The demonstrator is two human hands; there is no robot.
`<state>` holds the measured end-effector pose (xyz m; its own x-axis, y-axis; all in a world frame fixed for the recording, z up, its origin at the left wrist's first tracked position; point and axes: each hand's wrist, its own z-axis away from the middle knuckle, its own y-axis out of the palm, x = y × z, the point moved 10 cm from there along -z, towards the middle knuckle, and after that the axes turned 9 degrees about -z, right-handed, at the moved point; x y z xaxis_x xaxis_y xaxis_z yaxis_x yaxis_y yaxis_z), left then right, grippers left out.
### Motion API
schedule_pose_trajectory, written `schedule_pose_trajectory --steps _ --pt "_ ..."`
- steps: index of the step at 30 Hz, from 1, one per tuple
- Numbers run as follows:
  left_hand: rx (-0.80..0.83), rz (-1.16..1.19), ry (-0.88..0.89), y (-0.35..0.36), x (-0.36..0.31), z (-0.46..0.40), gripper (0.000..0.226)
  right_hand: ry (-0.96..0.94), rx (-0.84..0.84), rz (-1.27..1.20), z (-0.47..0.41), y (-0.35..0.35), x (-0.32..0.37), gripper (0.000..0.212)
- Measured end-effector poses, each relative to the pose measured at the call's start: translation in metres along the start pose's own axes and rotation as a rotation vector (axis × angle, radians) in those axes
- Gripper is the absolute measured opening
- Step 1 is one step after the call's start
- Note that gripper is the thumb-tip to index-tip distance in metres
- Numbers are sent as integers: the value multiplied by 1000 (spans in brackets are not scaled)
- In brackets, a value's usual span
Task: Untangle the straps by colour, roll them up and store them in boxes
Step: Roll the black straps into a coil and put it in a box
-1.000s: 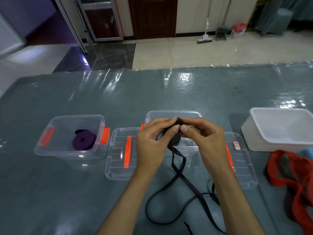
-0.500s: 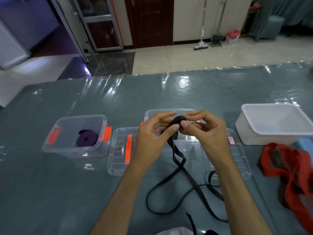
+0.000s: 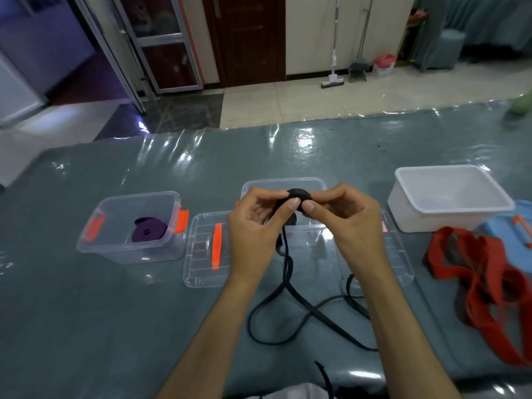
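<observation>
A black strap [image 3: 299, 309] is partly wound into a small roll held up between both hands; its loose length hangs down and loops over the table toward me. My left hand [image 3: 256, 226] pinches the roll from the left and my right hand [image 3: 345, 217] pinches it from the right. Behind the hands stands an open clear box [image 3: 288, 184]. At the left, another clear box [image 3: 115, 237] with orange latches holds a rolled purple strap [image 3: 148, 233]. A loose red strap [image 3: 483, 280] lies heaped at the right.
Two clear lids lie flat near the middle box: one with an orange handle [image 3: 207, 254] at its left, one [image 3: 397, 254] under my right wrist. A white tub [image 3: 449, 197] stands at the back right, with a blue item [image 3: 515, 226] beside it. The table has a glossy grey cover.
The roll sits a little higher between my fingers and the hanging black strap has shifted slightly on the table. The camera view has moved a bit; the boxes and red strap stay put.
</observation>
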<state>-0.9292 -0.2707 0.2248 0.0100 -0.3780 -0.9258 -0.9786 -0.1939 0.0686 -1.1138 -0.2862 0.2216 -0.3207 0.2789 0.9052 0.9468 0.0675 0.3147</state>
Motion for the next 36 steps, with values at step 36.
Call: schedule_pose_trajectory --steps 36 --pt "156 -124 58 20 -2 20 32 11 10 -8 18 -9 12 12"
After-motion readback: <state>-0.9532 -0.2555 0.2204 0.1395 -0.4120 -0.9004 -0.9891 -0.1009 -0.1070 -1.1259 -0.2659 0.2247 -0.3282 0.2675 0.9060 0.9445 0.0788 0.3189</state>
